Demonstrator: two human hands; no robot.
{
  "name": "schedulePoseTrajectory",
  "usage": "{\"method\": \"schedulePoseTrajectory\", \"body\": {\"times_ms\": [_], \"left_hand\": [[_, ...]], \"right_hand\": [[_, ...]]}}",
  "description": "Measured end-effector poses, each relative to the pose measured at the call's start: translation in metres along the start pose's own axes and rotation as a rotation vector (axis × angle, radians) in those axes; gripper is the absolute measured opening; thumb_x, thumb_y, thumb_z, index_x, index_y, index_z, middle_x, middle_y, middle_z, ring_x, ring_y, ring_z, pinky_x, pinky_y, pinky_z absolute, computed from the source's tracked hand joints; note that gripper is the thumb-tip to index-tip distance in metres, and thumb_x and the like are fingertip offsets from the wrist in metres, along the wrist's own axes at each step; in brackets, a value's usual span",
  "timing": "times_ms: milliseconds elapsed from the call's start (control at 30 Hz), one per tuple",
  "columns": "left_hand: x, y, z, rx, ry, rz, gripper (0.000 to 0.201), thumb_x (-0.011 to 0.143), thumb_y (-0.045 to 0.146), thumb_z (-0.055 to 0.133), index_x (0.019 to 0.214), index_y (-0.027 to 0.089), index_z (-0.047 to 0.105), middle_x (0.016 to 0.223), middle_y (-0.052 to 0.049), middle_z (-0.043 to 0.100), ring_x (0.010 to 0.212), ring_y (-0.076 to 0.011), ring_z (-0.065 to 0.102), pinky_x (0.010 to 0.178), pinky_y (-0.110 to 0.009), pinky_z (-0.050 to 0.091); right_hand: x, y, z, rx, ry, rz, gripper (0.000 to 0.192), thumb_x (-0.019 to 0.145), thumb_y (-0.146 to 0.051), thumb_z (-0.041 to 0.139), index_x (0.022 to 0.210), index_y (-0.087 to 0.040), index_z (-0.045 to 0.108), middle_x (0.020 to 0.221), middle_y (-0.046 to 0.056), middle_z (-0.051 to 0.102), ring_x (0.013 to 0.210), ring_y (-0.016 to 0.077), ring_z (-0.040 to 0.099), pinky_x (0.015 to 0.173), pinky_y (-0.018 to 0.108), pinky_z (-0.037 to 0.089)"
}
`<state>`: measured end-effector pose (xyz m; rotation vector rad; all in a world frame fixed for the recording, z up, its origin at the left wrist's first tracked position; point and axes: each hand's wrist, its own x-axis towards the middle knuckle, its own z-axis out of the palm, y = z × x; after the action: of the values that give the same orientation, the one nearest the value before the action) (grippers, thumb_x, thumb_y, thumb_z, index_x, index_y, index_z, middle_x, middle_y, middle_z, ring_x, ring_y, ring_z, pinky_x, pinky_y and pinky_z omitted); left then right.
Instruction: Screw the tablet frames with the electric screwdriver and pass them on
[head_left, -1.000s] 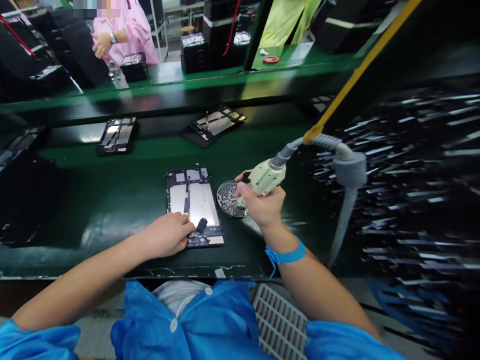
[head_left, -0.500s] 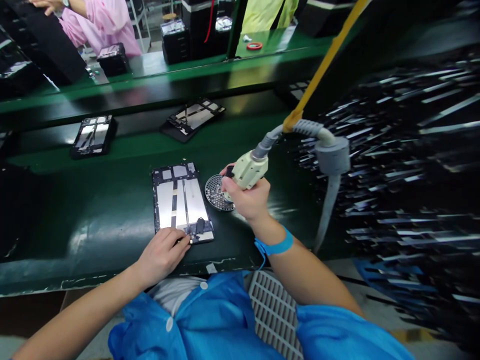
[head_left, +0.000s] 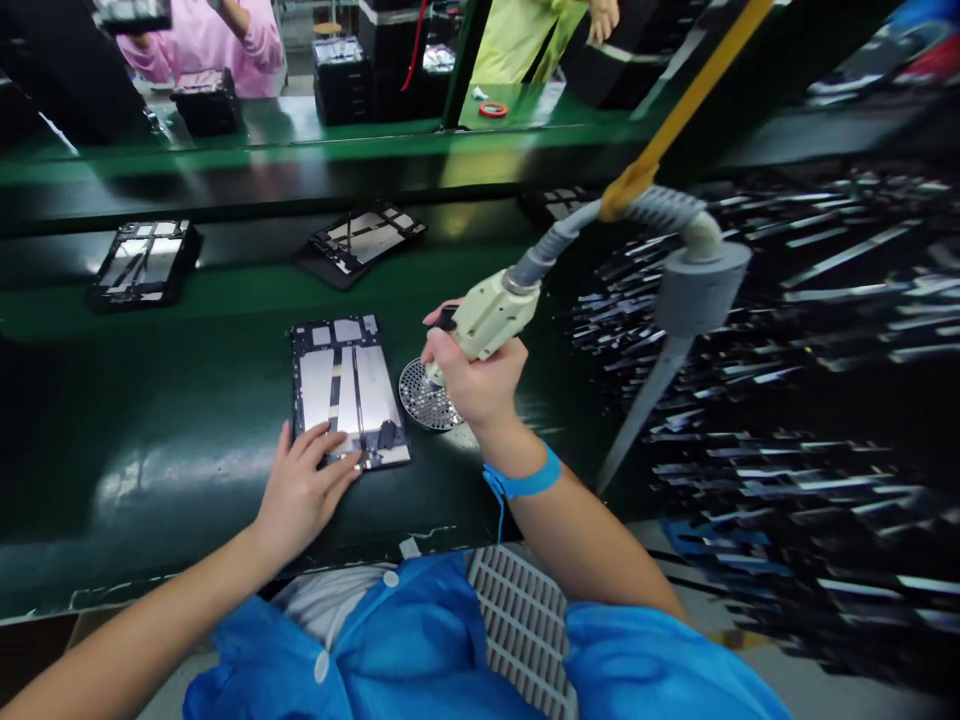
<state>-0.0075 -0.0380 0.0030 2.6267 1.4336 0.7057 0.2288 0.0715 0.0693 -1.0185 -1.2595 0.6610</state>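
L hand (head_left: 300, 492) now flatter, tablet (head_left: 346, 390) under fingertips

A long dark green tabletop (head_left: 187, 420) with a glossy, light-streaked surface runs left to right. Beyond it lies a raised green shelf (head_left: 300, 150), and farther off stand stacks of black trays (head_left: 341, 75). A white slatted grille (head_left: 525, 630) sits near, below the tabletop edge.

Open tablet flat on the bench, sieve dish to its right

The silver-and-black open tablet chassis (head_left: 348, 392) lies on the dark green bench (head_left: 187, 450); the round perforated metal dish (head_left: 424, 398) sits just right of it, and two more open black tablet chassis (head_left: 142, 262) lie behind.
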Motion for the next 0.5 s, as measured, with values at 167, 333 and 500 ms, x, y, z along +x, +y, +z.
{"method": "schedulePoseTrajectory", "body": {"times_ms": [167,333,500], "left_hand": [[0.032,-0.029,0.008,-0.036,0.016,0.076,0.019,0.100,0.025,0.062,0.113,0.026,0.075,0.123,-0.008,0.071,0.126,-0.0279,0.061,0.115,-0.063,0.039],[0.029,-0.027,0.010,-0.019,0.031,0.054,0.022,0.098,0.022,0.062,0.116,0.025,0.074,0.125,-0.010,0.071,0.132,-0.0319,0.058,0.117,-0.070,0.031],[0.026,-0.025,0.009,-0.046,0.009,0.050,0.023,0.100,0.020,0.059,0.119,0.025,0.071,0.129,-0.010,0.069,0.134,-0.0319,0.056,0.115,-0.070,0.033]], "right_hand": [[-0.004,0.028,0.012,-0.016,0.061,-0.015,0.016,0.083,-0.033,0.072,0.095,-0.022,0.069,0.090,0.005,0.073,0.086,0.0222,0.072,0.077,0.041,0.064],[-0.012,0.043,0.009,-0.060,0.038,-0.008,0.018,0.083,-0.034,0.073,0.095,-0.022,0.068,0.092,0.006,0.073,0.089,0.0238,0.073,0.079,0.042,0.064],[-0.011,0.042,0.010,-0.104,0.019,-0.002,0.018,0.085,-0.036,0.070,0.097,-0.023,0.065,0.091,0.007,0.072,0.090,0.0248,0.074,0.080,0.043,0.065]]}}
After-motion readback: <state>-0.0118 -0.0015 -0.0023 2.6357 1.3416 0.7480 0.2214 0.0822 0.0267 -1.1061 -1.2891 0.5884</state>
